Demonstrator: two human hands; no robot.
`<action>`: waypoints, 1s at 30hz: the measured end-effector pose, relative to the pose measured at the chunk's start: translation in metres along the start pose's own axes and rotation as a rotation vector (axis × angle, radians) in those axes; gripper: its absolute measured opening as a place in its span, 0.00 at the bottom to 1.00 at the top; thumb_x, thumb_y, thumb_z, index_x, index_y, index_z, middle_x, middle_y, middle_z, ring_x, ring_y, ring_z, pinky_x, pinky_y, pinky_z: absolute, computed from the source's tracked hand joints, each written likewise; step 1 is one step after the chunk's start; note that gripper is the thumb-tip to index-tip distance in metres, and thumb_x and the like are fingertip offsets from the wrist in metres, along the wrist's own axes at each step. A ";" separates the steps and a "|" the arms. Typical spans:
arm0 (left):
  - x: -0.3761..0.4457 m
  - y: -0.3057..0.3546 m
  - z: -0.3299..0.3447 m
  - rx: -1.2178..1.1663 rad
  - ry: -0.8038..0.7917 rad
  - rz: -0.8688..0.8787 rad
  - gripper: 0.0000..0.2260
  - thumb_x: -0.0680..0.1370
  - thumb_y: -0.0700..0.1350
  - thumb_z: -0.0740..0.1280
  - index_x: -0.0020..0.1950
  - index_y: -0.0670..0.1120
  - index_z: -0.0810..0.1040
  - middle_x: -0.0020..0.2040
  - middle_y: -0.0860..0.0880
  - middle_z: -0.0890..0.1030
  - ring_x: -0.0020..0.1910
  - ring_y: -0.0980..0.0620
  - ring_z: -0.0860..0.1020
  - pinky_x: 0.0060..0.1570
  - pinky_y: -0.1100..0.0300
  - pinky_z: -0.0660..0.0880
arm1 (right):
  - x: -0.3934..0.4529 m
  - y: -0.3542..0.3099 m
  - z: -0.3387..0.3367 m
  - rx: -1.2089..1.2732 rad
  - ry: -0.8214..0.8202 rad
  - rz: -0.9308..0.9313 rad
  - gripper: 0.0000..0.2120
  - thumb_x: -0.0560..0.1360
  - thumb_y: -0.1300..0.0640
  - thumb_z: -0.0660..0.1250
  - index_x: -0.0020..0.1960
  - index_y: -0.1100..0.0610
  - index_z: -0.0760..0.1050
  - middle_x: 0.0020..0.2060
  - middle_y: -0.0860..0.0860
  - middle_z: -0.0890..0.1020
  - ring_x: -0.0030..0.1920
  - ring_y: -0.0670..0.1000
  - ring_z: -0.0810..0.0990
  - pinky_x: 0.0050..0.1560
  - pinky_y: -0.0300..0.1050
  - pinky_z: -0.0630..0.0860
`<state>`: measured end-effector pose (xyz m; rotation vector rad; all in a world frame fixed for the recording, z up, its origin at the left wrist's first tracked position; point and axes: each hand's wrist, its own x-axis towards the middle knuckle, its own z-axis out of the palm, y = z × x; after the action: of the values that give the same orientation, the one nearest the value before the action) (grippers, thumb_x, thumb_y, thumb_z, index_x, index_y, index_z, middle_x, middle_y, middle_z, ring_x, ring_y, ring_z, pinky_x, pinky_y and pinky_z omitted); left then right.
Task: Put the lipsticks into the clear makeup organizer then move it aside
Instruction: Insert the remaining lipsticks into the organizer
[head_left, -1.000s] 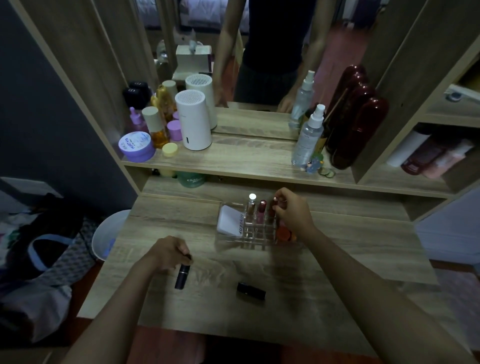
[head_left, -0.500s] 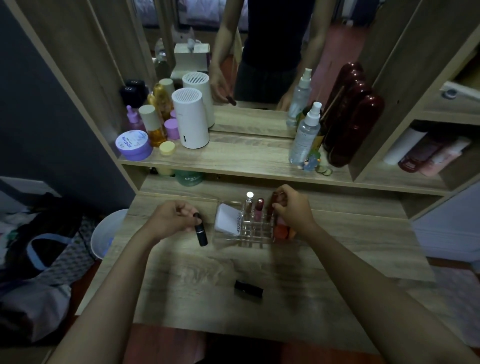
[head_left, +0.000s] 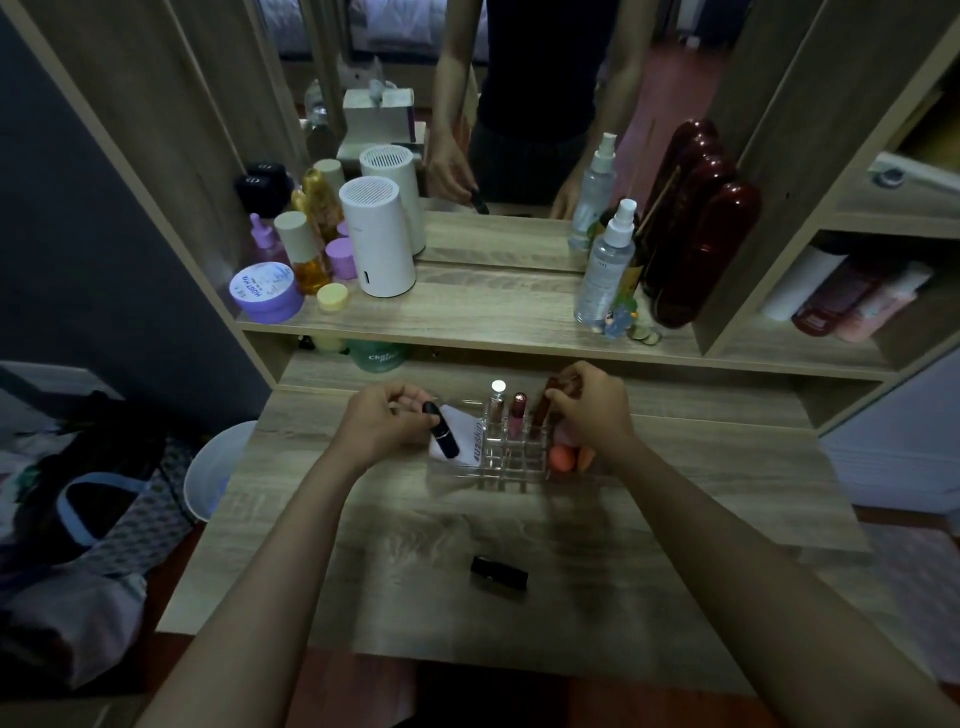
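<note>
The clear makeup organizer (head_left: 511, 460) stands at the back middle of the wooden table (head_left: 701, 499). A silver-capped lipstick (head_left: 497, 400) and a pink lipstick (head_left: 518, 413) stand upright in its slots. My left hand (head_left: 382, 423) holds a black lipstick (head_left: 441, 428) tilted over the organizer's left end, above a white packet. My right hand (head_left: 592, 410) grips a dark red lipstick (head_left: 545, 405) standing in a slot on the right side. Another black lipstick (head_left: 498, 571) lies on the table nearer to me.
Orange sponges (head_left: 566, 456) sit in the organizer's right end. The shelf behind holds a white cylinder (head_left: 376, 236), a purple jar (head_left: 265, 291), a spray bottle (head_left: 605, 270) and dark red bottles (head_left: 696, 228). A white bin (head_left: 213, 473) and bags lie left of the table.
My left hand lifted the black lipstick from the table's left front and carried it forward and right to the organizer's left end. My right hand stayed on the dark red lipstick.
</note>
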<state>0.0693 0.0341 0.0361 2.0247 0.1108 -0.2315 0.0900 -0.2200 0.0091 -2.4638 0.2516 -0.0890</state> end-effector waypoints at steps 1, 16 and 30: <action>0.001 0.002 0.003 -0.006 0.006 0.007 0.07 0.70 0.34 0.72 0.48 0.38 0.80 0.38 0.46 0.80 0.36 0.52 0.76 0.42 0.57 0.77 | -0.003 0.000 -0.004 -0.010 0.024 -0.012 0.16 0.72 0.56 0.71 0.57 0.61 0.77 0.49 0.58 0.84 0.51 0.57 0.81 0.49 0.46 0.75; 0.015 0.027 0.059 0.116 0.039 0.149 0.09 0.70 0.34 0.72 0.49 0.37 0.79 0.33 0.54 0.75 0.31 0.61 0.72 0.32 0.70 0.70 | -0.059 -0.026 -0.006 -0.213 -0.305 -0.350 0.10 0.77 0.57 0.63 0.54 0.61 0.78 0.50 0.59 0.82 0.51 0.56 0.80 0.56 0.49 0.76; 0.025 0.017 0.082 0.277 -0.024 0.190 0.09 0.69 0.32 0.71 0.48 0.38 0.79 0.33 0.54 0.73 0.36 0.53 0.74 0.37 0.67 0.72 | -0.128 0.014 0.055 -0.472 -0.752 -0.311 0.16 0.77 0.57 0.63 0.62 0.64 0.72 0.62 0.62 0.75 0.62 0.60 0.75 0.62 0.53 0.71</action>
<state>0.0873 -0.0476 0.0097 2.2899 -0.1354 -0.1570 -0.0303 -0.1721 -0.0429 -2.7650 -0.4878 0.8341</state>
